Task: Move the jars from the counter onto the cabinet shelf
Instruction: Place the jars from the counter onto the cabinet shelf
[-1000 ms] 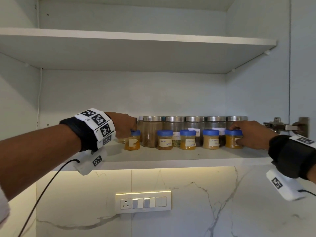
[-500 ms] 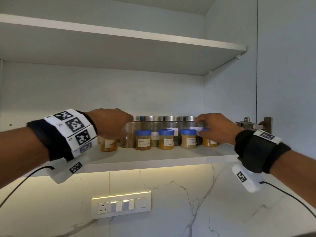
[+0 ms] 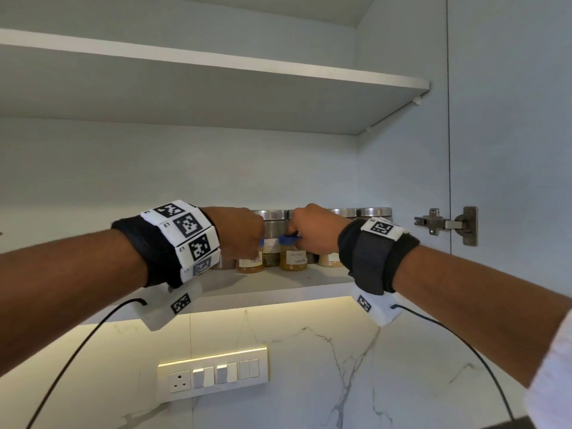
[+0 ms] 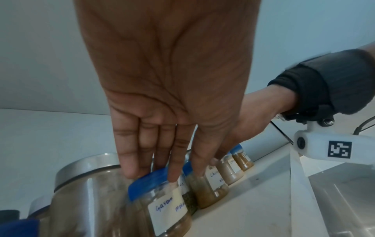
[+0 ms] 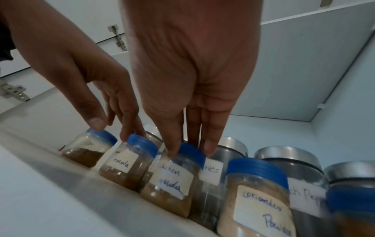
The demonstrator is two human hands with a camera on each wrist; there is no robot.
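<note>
Small blue-lidded spice jars stand in a row at the front of the cabinet shelf (image 3: 278, 286). My left hand (image 3: 247, 239) reaches in from the left. Its straight fingers (image 4: 172, 174) rest on the lid of the garam masala jar (image 4: 162, 200), while its thumb touches the leftmost jar (image 5: 89, 149). Close beside it, my right hand (image 3: 297, 235) pinches the lid of the chicken masala jar (image 5: 172, 181) between thumb and fingertips (image 5: 209, 147). A coriander powder jar (image 5: 255, 200) stands free to its right.
Tall glass jars with steel lids (image 3: 274, 226) line the back of the shelf behind the small ones. An empty upper shelf (image 3: 216, 66) hangs overhead. A door hinge (image 3: 445, 226) sits on the right cabinet wall. A switch panel (image 3: 213, 374) is on the marble wall below.
Both hands have moved inward from the two ends of the jar row and now sit side by side near its middle. The small jars stand closer together than before.
</note>
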